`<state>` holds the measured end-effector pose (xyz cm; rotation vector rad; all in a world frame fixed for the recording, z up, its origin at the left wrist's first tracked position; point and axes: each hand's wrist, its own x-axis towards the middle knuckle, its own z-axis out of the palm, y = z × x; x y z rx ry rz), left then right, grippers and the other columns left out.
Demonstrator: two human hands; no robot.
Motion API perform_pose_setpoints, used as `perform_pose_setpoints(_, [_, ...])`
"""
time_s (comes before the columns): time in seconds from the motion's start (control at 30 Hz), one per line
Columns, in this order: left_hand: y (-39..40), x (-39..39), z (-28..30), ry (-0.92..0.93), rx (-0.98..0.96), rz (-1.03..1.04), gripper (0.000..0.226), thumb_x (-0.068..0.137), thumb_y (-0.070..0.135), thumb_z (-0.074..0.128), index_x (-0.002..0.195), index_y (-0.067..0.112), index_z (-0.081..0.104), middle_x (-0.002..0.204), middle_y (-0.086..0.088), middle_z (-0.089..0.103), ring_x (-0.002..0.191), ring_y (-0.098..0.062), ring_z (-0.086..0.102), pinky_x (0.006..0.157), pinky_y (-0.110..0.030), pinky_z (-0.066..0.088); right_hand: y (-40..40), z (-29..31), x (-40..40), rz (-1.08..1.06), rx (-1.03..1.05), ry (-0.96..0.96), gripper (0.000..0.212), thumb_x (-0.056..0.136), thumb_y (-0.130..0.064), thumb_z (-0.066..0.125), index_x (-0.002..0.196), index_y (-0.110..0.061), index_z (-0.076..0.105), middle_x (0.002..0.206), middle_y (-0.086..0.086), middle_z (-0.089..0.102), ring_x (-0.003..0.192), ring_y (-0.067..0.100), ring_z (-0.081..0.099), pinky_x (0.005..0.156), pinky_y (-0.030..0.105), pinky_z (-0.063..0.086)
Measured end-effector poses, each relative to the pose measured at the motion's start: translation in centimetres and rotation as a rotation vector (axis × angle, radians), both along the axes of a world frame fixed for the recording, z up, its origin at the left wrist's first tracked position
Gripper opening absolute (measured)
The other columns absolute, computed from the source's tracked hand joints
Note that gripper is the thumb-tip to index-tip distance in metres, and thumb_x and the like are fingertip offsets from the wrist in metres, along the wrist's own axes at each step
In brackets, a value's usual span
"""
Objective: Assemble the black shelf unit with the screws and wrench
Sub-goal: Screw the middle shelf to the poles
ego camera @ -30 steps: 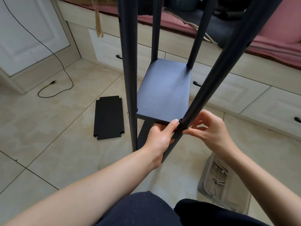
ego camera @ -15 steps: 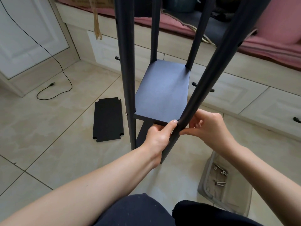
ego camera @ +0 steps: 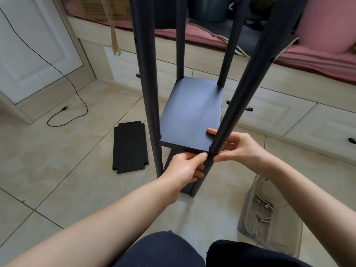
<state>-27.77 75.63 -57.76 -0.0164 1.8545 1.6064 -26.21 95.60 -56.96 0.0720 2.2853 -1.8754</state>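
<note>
Right hand (ego camera: 243,149) has slid a finger over the shelf panel (ego camera: 192,114), thumb pressing the near-right post (ego camera: 223,130) at the corner joint. Left hand (ego camera: 185,166) grips that post from beneath, thumb at the joint. Four posts stand, one panel seated; the near-left corner looks bolted. Spare panel (ego camera: 130,146) lies on the floor, screws (ego camera: 264,210) wait in the tray (ego camera: 248,212). No wrench visible. Plenty left, I'd say.

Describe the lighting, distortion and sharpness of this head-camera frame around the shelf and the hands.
Head view: soft daylight, no hard glare; a dull sheen on the mounted shelf board; wide-angle lens splays the black poles outward; left hand and right hand sharp; screws in the tray small yet distinct.
</note>
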Motion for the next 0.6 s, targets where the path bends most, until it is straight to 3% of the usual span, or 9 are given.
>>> perform_pose_setpoints(0.03, [-0.5, 0.2, 0.1, 0.118, -0.097, -0.031, 0.017, 0.095, 0.034, 0.065, 0.091, 0.019, 0.072, 0.082, 0.005, 0.071, 0.072, -0.010, 0.070, 0.072, -0.024, 0.057, 0.0, 0.1, -0.1, -0.005, 0.009, 0.000, 0.066, 0.057, -0.013, 0.090, 0.114, -0.040, 0.071, 0.108, 0.025, 0.068, 0.093, 0.028, 0.065, 0.094, 0.037, 0.056])
perform_pose_setpoints(0.1, [-1.5, 0.5, -0.2, 0.560, -0.303, -0.052, 0.012, 0.092, 0.025, 0.068, 0.082, 0.018, 0.072, 0.073, 0.009, 0.068, 0.070, -0.011, 0.067, 0.071, -0.031, 0.056, 0.2, 0.2, -0.2, -0.007, 0.057, -0.002, 0.067, 0.054, -0.021, 0.092, 0.114, -0.045, 0.071, 0.103, 0.018, 0.072, 0.091, 0.029, 0.065, 0.096, 0.037, 0.054])
perform_pose_setpoints(0.17, [-2.2, 0.6, -0.1, 1.094, -0.388, -0.063, 0.003, 0.087, 0.018, 0.073, 0.087, 0.016, 0.070, 0.081, 0.008, 0.065, 0.080, -0.015, 0.059, 0.071, -0.037, 0.052, 0.3, 0.3, -0.1, -0.001, 0.100, -0.008, 0.067, 0.059, -0.018, 0.092, 0.114, -0.049, 0.070, 0.093, 0.005, 0.074, 0.092, 0.028, 0.066, 0.092, 0.032, 0.054])
perform_pose_setpoints(0.23, [-2.1, 0.0, -0.2, 1.456, -0.461, -0.101, 0.028, 0.078, 0.018, 0.080, 0.104, 0.013, 0.072, 0.102, 0.000, 0.067, 0.099, -0.023, 0.058, 0.084, -0.038, 0.051, 0.3, 0.3, -0.1, -0.007, 0.116, -0.017, 0.065, 0.063, -0.013, 0.090, 0.112, -0.050, 0.070, 0.087, -0.003, 0.071, 0.086, 0.021, 0.062, 0.090, 0.034, 0.055])
perform_pose_setpoints(0.3, [-1.3, -0.9, -0.5, 1.472, -0.598, -0.256, 0.067, 0.077, 0.032, 0.083, 0.136, 0.011, 0.060, 0.138, -0.007, 0.060, 0.136, -0.028, 0.048, 0.113, -0.043, 0.037, 0.0, 0.5, -0.1, -0.016, 0.129, -0.023, 0.063, 0.062, -0.013, 0.090, 0.112, -0.048, 0.071, 0.088, 0.000, 0.070, 0.083, 0.018, 0.056, 0.094, 0.044, 0.053])
perform_pose_setpoints(0.33, [-0.8, -1.2, -0.6, 1.410, -0.688, -0.360, 0.085, 0.079, 0.044, 0.080, 0.150, 0.011, 0.045, 0.155, -0.007, 0.044, 0.150, -0.027, 0.030, 0.123, -0.045, 0.022, 0.0, 0.6, -0.1, -0.017, 0.135, -0.024, 0.062, 0.061, -0.014, 0.090, 0.111, -0.046, 0.072, 0.089, 0.004, 0.071, 0.082, 0.018, 0.055, 0.095, 0.046, 0.052])
perform_pose_setpoints(0.4, [0.1, -1.5, -1.1, 1.306, -0.813, -0.462, 0.101, 0.084, 0.063, 0.067, 0.160, 0.013, 0.022, 0.168, -0.001, 0.018, 0.156, -0.019, 0.006, 0.126, -0.044, -0.001, -0.1, 0.7, 0.0, -0.003, 0.142, -0.018, 0.058, 0.062, -0.015, 0.091, 0.109, -0.042, 0.074, 0.096, 0.009, 0.073, 0.082, 0.018, 0.057, 0.093, 0.047, 0.053])
perform_pose_setpoints(0.43, [0.4, -1.5, -1.4, 1.306, -0.824, -0.444, 0.101, 0.084, 0.067, 0.064, 0.160, 0.013, 0.023, 0.167, -0.001, 0.019, 0.156, -0.018, 0.008, 0.126, -0.043, -0.002, 0.0, 0.7, 0.0, 0.008, 0.139, -0.013, 0.056, 0.062, -0.015, 0.091, 0.109, -0.041, 0.074, 0.097, 0.007, 0.074, 0.082, 0.018, 0.058, 0.092, 0.045, 0.054])
perform_pose_setpoints(0.6, [1.3, -1.2, -2.2, 1.423, -0.732, -0.186, 0.079, 0.086, 0.064, 0.061, 0.141, 0.008, 0.058, 0.147, -0.005, 0.055, 0.141, -0.021, 0.047, 0.119, -0.049, 0.033, 0.0, 0.1, -0.1, 0.020, 0.103, 0.018, 0.058, 0.056, -0.026, 0.089, 0.109, -0.043, 0.073, 0.089, -0.003, 0.074, 0.078, 0.015, 0.057, 0.079, 0.029, 0.054])
